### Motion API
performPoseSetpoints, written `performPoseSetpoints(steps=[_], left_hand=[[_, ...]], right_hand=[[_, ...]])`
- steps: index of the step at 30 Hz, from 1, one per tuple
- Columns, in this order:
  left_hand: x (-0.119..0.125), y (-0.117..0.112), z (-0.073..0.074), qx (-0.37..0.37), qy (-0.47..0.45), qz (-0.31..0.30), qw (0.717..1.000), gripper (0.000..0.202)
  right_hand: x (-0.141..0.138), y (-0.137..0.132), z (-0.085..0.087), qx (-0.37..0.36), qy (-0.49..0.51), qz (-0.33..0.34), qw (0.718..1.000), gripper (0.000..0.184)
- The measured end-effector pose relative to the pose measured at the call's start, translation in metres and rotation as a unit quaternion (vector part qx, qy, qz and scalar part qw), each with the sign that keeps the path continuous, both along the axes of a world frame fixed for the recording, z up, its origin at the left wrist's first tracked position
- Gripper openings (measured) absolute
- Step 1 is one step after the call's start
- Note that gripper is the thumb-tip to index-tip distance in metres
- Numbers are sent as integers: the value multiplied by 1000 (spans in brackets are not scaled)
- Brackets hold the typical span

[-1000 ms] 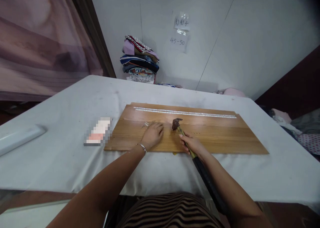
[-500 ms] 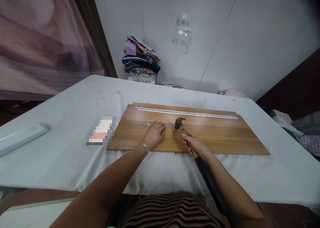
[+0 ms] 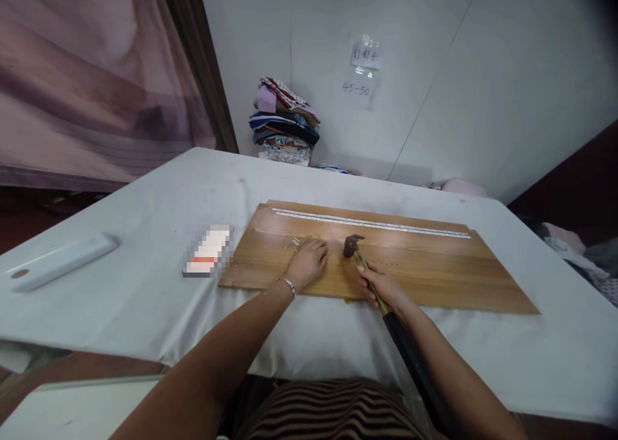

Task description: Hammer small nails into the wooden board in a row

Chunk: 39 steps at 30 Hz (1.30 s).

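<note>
My right hand is wrapped round the handle of a claw hammer, gripping it close below the head. The rusty brown hammer head is just over the middle of a flat wooden board; whether it touches the wood I cannot tell. My left hand, with a bracelet on the wrist, lies palm down on the board, fingers extended. Several loose nails rest beside its fingers. A row of small dark marks shows on the board right of the hammer head.
Two white strips with markings run along the board's far edge. On the white-covered table, a blurred-out phone-like object and a long white plastic piece lie to the left. Folded clothes are stacked by the wall.
My view has tilted and swung slightly left, so the scene sits further right in the picture. Both hands keep nearly the same places, the hammer still in my right hand.
</note>
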<state>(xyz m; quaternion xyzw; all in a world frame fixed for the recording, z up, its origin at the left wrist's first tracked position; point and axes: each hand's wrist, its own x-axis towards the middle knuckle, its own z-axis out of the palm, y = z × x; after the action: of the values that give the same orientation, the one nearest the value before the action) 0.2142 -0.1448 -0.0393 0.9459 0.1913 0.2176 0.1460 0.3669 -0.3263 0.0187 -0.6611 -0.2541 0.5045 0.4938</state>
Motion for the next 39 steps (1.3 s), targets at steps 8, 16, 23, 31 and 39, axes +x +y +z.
performPoseSetpoints(steps=[8, 16, 23, 31, 39], left_hand=[[-2, -2, 9, -1, 4, 0, 1000, 22], [-1, -1, 6, -4, 1, 4, 1000, 21], [0, 0, 5, -1, 1, 0, 1000, 21], [-1, -1, 6, -5, 0, -3, 1000, 22], [-1, 0, 4, -12, -2, -3, 1000, 24]], right_hand=[[-3, 5, 7, -2, 8, 12, 1000, 43], [-3, 5, 6, -1, 0, 12, 1000, 47], [-1, 4, 15, -2, -15, -7, 1000, 47], [-3, 4, 8, 11, -2, 9, 1000, 47], [0, 4, 7, 9, 3, 13, 1000, 48]])
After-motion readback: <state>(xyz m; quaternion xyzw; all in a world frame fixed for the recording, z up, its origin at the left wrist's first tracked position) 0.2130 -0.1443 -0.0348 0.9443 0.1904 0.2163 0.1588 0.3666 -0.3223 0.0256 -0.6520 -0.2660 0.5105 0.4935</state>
